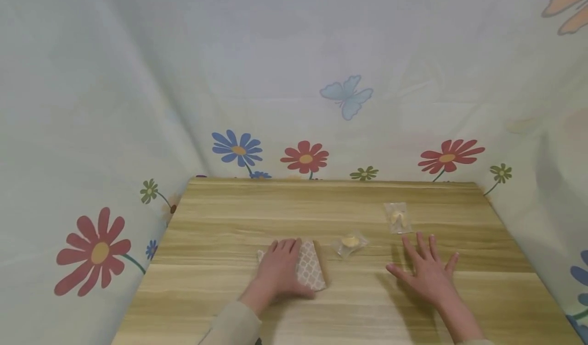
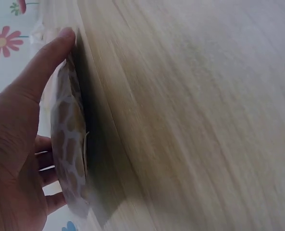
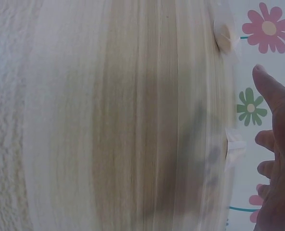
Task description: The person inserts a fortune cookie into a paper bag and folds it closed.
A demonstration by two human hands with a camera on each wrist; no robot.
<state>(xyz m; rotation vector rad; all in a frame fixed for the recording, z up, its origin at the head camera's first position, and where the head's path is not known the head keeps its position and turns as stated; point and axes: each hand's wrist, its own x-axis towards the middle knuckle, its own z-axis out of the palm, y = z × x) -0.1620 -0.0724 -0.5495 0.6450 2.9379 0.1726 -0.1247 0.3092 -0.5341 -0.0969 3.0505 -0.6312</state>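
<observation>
The hands are apart. The left hand (image 1: 278,269) grips a patterned packet (image 1: 310,269) at near left on the table (image 1: 184,289); the right hand (image 1: 429,277), fingers spread, holds nothing. Right of the packet lies a clear sachet (image 1: 350,242); a second sachet (image 1: 398,217) lies farther right, just beyond the right fingertips.

Adds up to two hands, the left hand (image 1: 277,271) and the right hand (image 1: 430,277), two sleeves (image 1: 236,320), one patterned packet (image 1: 310,267), two clear packets (image 1: 350,241) (image 1: 398,219) and one wooden table (image 1: 367,304). Comes, on the backdrop (image 1: 257,28) in the head view, to three red flowers (image 1: 99,253), three green flowers (image 1: 364,173) and two butterflies (image 1: 349,98), one cut off by the edge.
</observation>
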